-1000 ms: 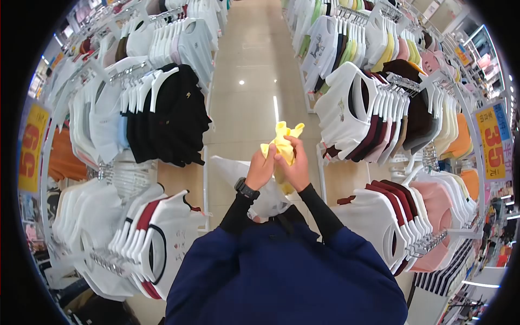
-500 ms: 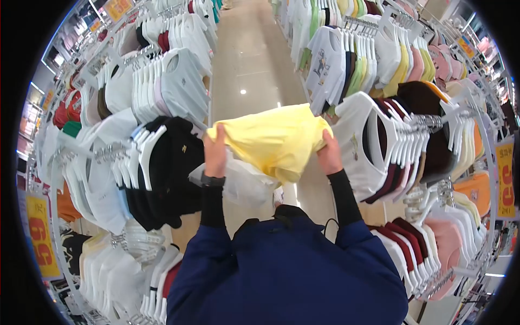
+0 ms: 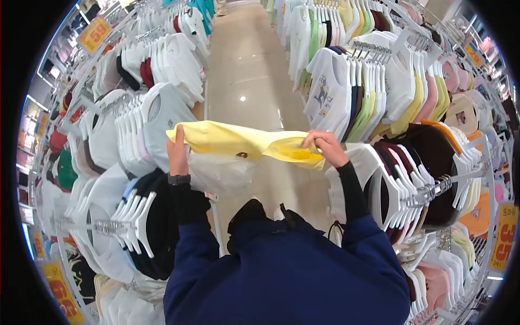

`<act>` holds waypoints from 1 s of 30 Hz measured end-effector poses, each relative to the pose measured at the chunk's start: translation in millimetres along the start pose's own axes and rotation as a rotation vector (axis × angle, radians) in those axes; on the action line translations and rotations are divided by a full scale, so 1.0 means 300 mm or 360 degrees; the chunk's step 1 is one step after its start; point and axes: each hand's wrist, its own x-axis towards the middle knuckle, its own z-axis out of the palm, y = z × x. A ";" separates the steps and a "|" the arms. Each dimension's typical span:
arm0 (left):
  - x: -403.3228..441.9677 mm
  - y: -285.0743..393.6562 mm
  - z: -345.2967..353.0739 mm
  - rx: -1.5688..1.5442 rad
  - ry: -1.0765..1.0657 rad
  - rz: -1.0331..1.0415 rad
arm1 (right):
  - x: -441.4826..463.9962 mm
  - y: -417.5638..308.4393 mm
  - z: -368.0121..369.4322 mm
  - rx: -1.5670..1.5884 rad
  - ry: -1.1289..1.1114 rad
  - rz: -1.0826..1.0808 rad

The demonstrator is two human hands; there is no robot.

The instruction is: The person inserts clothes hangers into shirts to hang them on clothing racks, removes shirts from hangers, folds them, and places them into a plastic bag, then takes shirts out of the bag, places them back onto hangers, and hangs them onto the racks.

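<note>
A yellow shirt point(image 3: 233, 140) is stretched sideways between my two hands above the aisle, with a small dark mark on its lower edge. My left hand point(image 3: 177, 154) grips its left end, the thumb upright. A clear plastic bag point(image 3: 222, 172) hangs below the cloth beside my left hand; whether the fingers hold it too I cannot tell. My right hand point(image 3: 327, 147) is closed on the shirt's right end, where an opening in the fabric shows.
Racks of shirts line both sides, with black shirts point(image 3: 157, 227) at left and white shirts point(image 3: 355, 173) on hangers close at right. Metal rails point(image 3: 428, 192) jut toward the aisle. A shiny tiled floor point(image 3: 244, 70) runs ahead. Price signs point(image 3: 504, 238) edge the racks.
Both my hands have moved apart, the left one further left. The yellow shirt has gone from a bunched, drooping shape to a long stretched band. The view has shifted forward along the aisle.
</note>
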 end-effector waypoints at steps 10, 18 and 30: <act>0.416 -0.325 0.073 0.0385 -0.0180 0.0205 | 0.537 0.056 0.030 0.1063 0.0248 0.0314; 0.593 -0.162 0.484 0.1152 -0.0337 0.0716 | 0.999 0.166 0.087 0.0326 -0.0131 0.0123; 1.350 -0.315 0.761 0.1236 -0.0911 0.0692 | 1.486 0.300 -0.283 -0.0866 0.0660 -0.0211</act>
